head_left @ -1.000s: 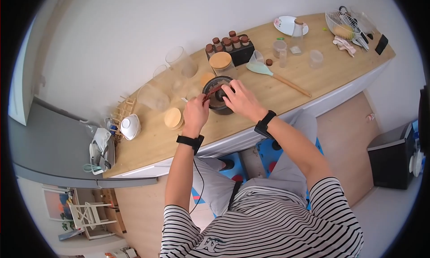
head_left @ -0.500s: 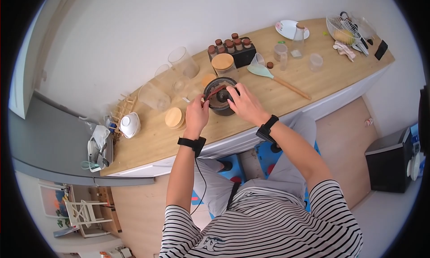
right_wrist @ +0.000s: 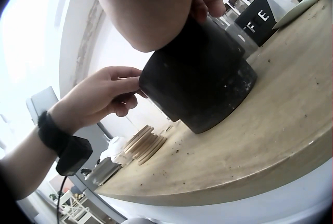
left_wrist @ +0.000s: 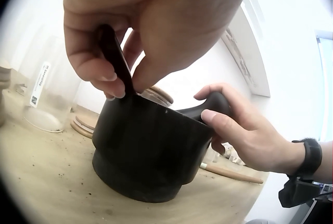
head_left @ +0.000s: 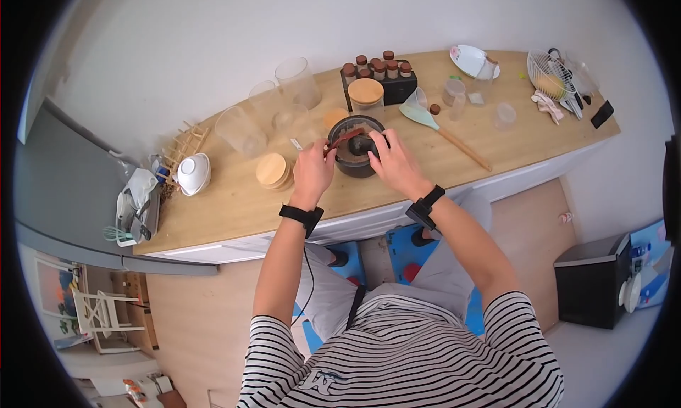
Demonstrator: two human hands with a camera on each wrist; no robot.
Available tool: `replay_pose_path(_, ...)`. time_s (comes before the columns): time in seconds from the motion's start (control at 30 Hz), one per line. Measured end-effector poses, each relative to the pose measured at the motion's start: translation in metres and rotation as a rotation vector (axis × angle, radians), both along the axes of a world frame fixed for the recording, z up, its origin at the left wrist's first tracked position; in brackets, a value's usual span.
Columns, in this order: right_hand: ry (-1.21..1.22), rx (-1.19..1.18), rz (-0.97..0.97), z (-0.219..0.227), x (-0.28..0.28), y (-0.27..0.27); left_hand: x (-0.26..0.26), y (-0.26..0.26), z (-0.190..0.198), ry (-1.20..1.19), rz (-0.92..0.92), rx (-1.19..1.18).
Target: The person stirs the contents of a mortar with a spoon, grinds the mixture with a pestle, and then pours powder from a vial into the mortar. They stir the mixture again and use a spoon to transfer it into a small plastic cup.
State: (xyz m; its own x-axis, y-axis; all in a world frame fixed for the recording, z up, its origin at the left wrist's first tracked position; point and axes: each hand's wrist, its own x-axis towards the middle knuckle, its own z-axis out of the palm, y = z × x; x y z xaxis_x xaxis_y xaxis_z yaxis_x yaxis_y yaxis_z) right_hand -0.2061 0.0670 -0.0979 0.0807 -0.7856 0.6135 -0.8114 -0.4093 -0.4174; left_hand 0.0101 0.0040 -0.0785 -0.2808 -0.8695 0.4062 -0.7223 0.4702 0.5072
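A black mortar (head_left: pixel 357 168) stands on the counter with brown powder inside. My left hand (head_left: pixel 313 172) pinches the end of a dark red spoon-like tool (head_left: pixel 347 136) at the mortar's left rim; its handle (left_wrist: pixel 115 57) shows between thumb and fingers in the left wrist view. The right hand (head_left: pixel 399 165) grips a black pestle (left_wrist: pixel 216 104), which leans over the rim with its lower end inside. In the right wrist view, the right hand (right_wrist: pixel 156 5) covers the pestle and the left hand (right_wrist: pixel 106 96) is at the far rim of the mortar (right_wrist: pixel 200 78).
Behind the mortar stand a wooden-lidded jar (head_left: pixel 366 92) and a black rack (head_left: pixel 397 87) of small bottles. Clear containers (head_left: pixel 241 131) and stacked wooden lids (head_left: pixel 273 171) are to the left. A pale green spatula (head_left: pixel 454 141) lies to the right, beyond it small clear cups (head_left: pixel 504 115).
The head view has shifted, so the counter appears moved and turned. Both hands keep their holds; the right hand on the pestle and the red tool have moved only slightly at the mortar.
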Motion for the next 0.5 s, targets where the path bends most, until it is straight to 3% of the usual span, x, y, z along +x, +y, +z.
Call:
replay_pose_path(0.3,-0.020,0.015,-0.010,-0.005,0.003,-0.003,0.000,0.006,0.001,0.082,0.031,0.070)
replay_pose_path(0.5,-0.061,-0.021,0.009,-0.006,0.005,-0.002,-0.001,0.004,-0.002,0.088,0.007,-0.033)
